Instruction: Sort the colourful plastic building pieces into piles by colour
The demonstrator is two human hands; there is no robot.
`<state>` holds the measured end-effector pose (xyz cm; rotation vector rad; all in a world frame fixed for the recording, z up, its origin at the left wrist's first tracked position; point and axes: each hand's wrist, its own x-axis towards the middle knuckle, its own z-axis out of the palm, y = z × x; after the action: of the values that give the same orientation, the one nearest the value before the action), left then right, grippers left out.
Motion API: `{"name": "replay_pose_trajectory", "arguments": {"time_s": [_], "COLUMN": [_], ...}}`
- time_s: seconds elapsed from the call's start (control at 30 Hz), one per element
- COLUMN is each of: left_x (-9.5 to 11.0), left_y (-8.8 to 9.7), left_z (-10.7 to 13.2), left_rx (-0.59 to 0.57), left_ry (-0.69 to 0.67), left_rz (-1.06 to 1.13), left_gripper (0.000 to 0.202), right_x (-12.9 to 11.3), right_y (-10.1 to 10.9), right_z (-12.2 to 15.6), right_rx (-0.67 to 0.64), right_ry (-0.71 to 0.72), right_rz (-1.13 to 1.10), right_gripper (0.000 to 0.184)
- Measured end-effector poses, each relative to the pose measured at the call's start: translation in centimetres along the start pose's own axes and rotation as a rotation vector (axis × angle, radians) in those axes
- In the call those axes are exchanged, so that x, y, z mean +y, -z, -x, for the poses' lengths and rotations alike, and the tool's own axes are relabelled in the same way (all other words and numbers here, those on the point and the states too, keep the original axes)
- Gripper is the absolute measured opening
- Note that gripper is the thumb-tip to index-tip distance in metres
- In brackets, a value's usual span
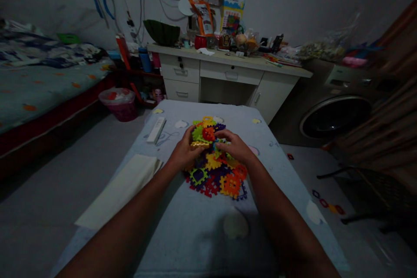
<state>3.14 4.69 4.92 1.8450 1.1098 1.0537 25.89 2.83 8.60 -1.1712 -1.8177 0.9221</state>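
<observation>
A pile of colourful toothed plastic building pieces (pixel 211 182) lies on the cloth-covered table in front of me. My left hand (pixel 185 151) is closed on the left side of some joined pieces, with a yellow piece (pixel 200 143) by the thumb and a green piece (pixel 197 134) by the fingers. A red piece (pixel 209 134) sits between the two hands. From the right, my right hand (pixel 236 145) reaches in with fingers and thumb curled at the pieces; what lies between its fingertips is too small to make out. Loose pieces lie below both hands.
On the table's left are a white box (pixel 157 130) and a folded pale cloth (pixel 124 189). A cluttered desk (pixel 182 69) stands behind, a washing machine (pixel 335 108) to the right, a pink bin (pixel 120 106) to the left. Several pieces (pixel 325 203) lie on the floor near a chair.
</observation>
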Motion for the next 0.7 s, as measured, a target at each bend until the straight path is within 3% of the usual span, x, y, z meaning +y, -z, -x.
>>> {"name": "replay_pose_trajectory", "arguments": {"time_s": [0.1,0.2,0.27,0.37,0.5,0.7], "left_x": [-0.5,-0.9,-1.0,-1.2,-0.8,0.6], "left_y": [1.1,2.0,2.3,2.0,0.4,-1.9], "left_z": [1.3,3.1,4.6,6.7,8.3,8.2], "left_rx": [0.025,-0.021,-0.087,-0.200,-0.223,-0.163], "left_ry": [0.042,0.019,0.029,0.068,0.018,-0.143], "left_rz": [-0.203,-0.350,-0.408,-0.507,-0.614,-0.489], "left_gripper": [0.090,0.097,0.110,0.131,0.137,0.126], "right_x": [1.1,2.7,3.7,4.5,4.7,4.6], "right_y": [2.3,4.0,4.4,3.6,1.6,-0.5], "right_z": [3.1,7.2,9.8,12.6,13.0,10.7], "right_rx": [0.017,0.010,-0.066,-0.183,-0.168,0.000], "right_ry": [-0.059,-0.197,-0.296,-0.370,-0.338,-0.098], "right_rz": [0.214,0.441,0.549,0.629,0.668,0.620], "right_gripper": [0.053,0.089,0.116,0.136,0.140,0.113]}}
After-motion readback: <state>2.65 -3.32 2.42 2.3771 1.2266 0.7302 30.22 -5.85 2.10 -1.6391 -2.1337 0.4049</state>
